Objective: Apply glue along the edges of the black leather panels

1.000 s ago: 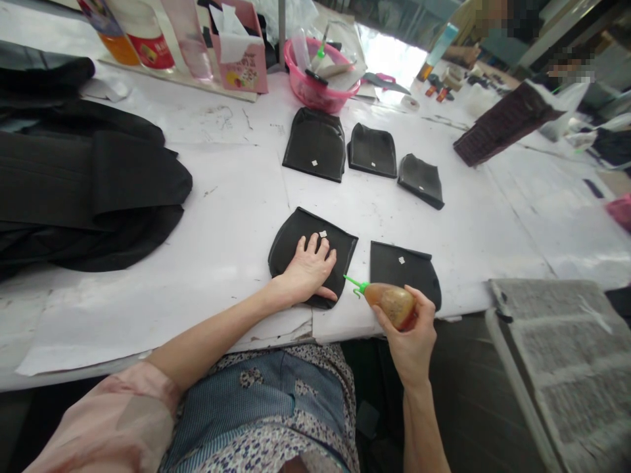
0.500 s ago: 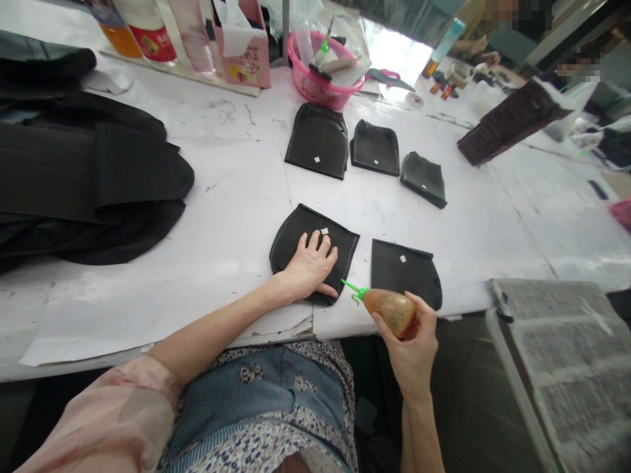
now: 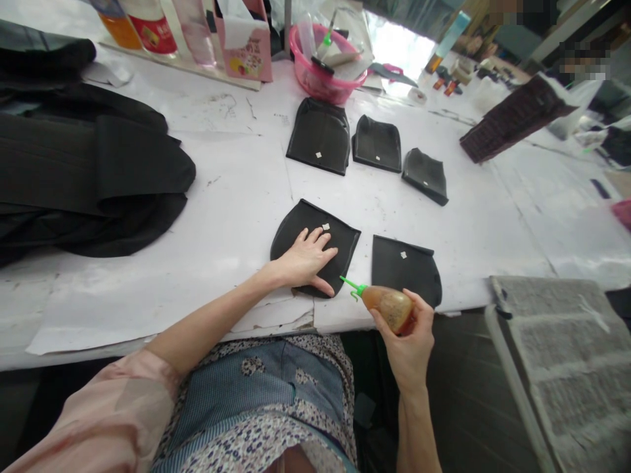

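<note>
My left hand [image 3: 306, 258] lies flat with fingers spread on a black fabric piece [image 3: 290, 231] that has folded edges and a small white mark. In my right hand [image 3: 410, 341] is a glue squeeze bottle [image 3: 389, 306] with amber liquid and a green nozzle. Its nozzle tip [image 3: 344, 278] points left and sits at the lower right edge of that piece; whether it touches cannot be made out. A second black piece [image 3: 401, 270] lies just to the right, partly behind the bottle and my right hand.
Three similar black pieces [image 3: 320, 135] lie farther back, before a pink basket [image 3: 325, 85] of tools. Dark fabric [image 3: 98, 177] is heaped at left. Bottles [image 3: 152, 29] and a tissue box [image 3: 246, 52] stand behind. A grey padded seat [image 3: 566, 361] is at right; people sit far back.
The nozzle tip has shifted slightly up along the piece's right edge. My left thumb has spread a little farther from the fingers. The whole view has moved slightly.
</note>
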Motion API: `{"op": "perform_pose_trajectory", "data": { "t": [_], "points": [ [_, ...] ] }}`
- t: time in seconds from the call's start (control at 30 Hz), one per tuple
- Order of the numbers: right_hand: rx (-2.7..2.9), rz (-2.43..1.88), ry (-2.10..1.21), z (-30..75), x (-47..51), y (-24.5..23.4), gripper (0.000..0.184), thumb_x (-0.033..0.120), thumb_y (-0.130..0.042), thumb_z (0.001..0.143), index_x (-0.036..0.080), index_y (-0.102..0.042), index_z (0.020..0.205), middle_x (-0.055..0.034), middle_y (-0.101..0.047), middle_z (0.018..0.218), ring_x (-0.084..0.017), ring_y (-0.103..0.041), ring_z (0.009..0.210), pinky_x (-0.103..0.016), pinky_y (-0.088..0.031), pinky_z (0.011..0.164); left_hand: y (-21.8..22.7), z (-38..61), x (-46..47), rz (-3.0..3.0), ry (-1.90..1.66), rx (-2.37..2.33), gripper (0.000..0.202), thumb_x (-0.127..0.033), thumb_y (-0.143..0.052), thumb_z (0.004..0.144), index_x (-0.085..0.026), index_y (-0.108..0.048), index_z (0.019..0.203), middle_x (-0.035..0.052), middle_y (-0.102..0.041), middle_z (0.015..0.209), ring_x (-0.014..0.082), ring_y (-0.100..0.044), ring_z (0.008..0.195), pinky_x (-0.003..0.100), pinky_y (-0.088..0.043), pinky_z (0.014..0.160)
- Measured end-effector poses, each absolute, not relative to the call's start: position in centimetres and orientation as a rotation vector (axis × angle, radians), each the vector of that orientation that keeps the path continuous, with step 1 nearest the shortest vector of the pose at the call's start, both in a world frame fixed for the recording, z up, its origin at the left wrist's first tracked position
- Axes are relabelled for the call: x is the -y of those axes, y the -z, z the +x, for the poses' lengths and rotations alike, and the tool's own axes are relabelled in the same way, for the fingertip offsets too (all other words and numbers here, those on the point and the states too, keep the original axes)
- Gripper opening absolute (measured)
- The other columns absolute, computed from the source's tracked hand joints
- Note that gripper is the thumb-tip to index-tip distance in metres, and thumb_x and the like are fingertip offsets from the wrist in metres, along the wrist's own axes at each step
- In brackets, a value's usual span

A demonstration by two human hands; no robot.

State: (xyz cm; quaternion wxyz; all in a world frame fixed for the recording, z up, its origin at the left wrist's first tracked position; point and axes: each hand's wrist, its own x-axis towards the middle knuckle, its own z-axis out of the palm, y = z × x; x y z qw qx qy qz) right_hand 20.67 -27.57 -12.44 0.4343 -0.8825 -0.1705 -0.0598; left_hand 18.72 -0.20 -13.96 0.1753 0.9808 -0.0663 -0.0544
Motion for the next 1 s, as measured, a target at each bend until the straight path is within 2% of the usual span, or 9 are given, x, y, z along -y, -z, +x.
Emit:
{"op": "perform_pose_trajectory", "data": {
  "t": [0.17, 0.3, 1.0],
  "points": [
    [0.406, -2.17, 0.132, 20.5, 27.6, 12.3, 0.068, 0.042, -0.083, 0.071, 0.021, -0.054, 0.128, -0.0102, -0.06, 0.121, -0.027, -0.063, 0.104, -0.043, -0.054, 0.089, 14.5, 18.5, 0.6, 2.806, 0.131, 0.187, 0.105, -0.078, -0.071, 0.061, -0.015, -0.049, 0.142, 0.0262, -0.033, 0.154, 0.0446, -0.021, 0.146, 0.061, -0.019, 0.115],
    [0.406, -2.182, 0.12, 20.0, 27.9, 12.2, 0.068, 0.042, -0.084, 0.07, 0.022, -0.054, 0.128, -0.0099, -0.061, 0.12, -0.028, -0.063, 0.104, -0.044, -0.054, 0.091, 14.6, 18.3, 1.2, 2.858, 0.122, 0.148, 0.109, -0.075, -0.075, 0.059, -0.012, -0.047, 0.143, 0.0277, -0.031, 0.154, 0.0457, -0.021, 0.145, 0.061, -0.016, 0.115],
    [0.279, -2.061, -0.039, 17.5, 29.4, 13.0, 0.069, 0.039, -0.084, 0.069, 0.022, -0.054, 0.128, -0.0099, -0.061, 0.119, -0.026, -0.065, 0.101, -0.042, -0.058, 0.086, 15.1, 18.3, 1.4, 2.876, 0.111, 0.137, 0.109, -0.074, -0.076, 0.06, -0.012, -0.045, 0.145, 0.0283, -0.03, 0.155, 0.0463, -0.02, 0.145, 0.062, -0.016, 0.115]
  ]
}}
